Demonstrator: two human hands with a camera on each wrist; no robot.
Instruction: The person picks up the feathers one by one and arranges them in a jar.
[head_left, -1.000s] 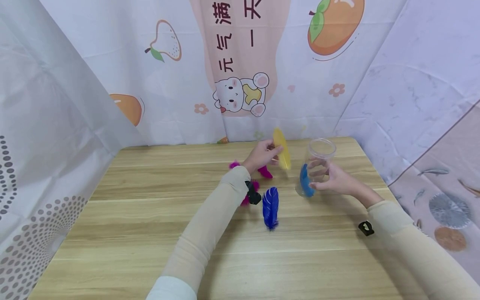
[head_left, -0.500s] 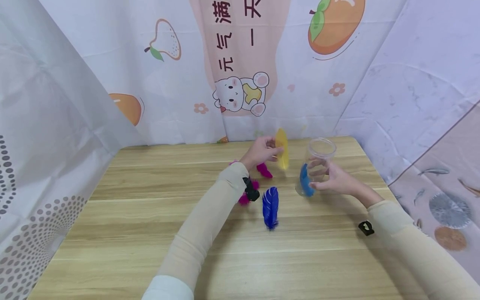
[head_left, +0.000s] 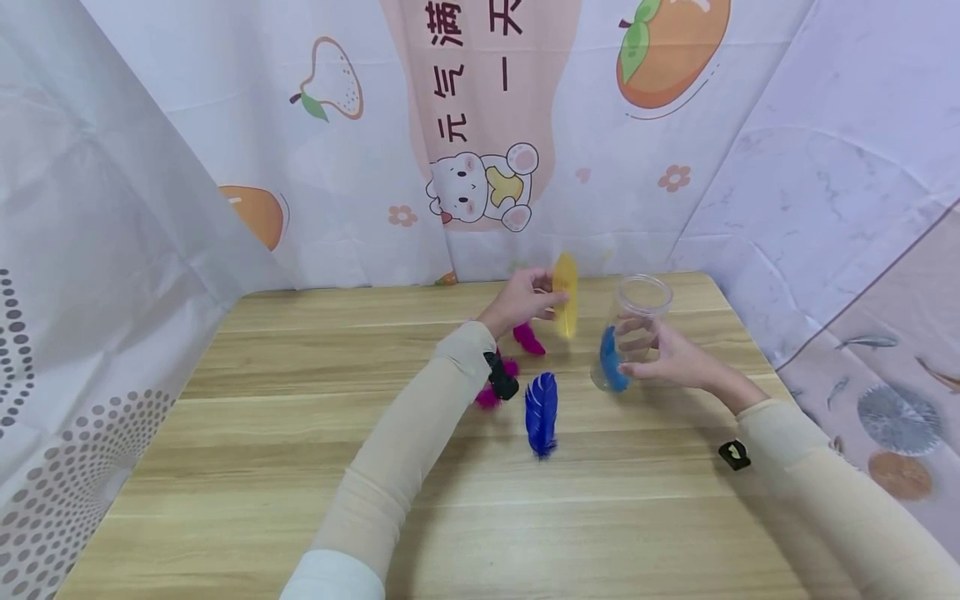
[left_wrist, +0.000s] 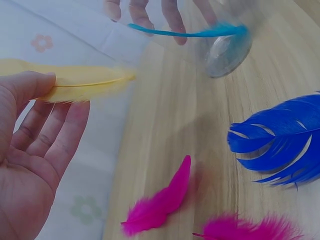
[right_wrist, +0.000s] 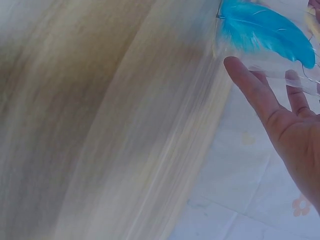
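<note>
Between thumb and fingers, my left hand pinches a yellow feather, held upright above the table near its back edge. To its right stands a clear plastic cup, tall and upright, with a light blue feather inside. Around the cup's side curl the fingers and thumb of my right hand. A dark blue feather lies on the table in front. Magenta feathers lie under and beside my left arm, which partly hides them in the head view.
The wooden table ends at a printed curtain close behind the cup. A black strap piece shows at the right forearm, and another dark wrist device sits on the left wrist.
My left hand has shifted slightly back with the yellow feather, which now stands more upright. The right hand and the cup stay where they were.
</note>
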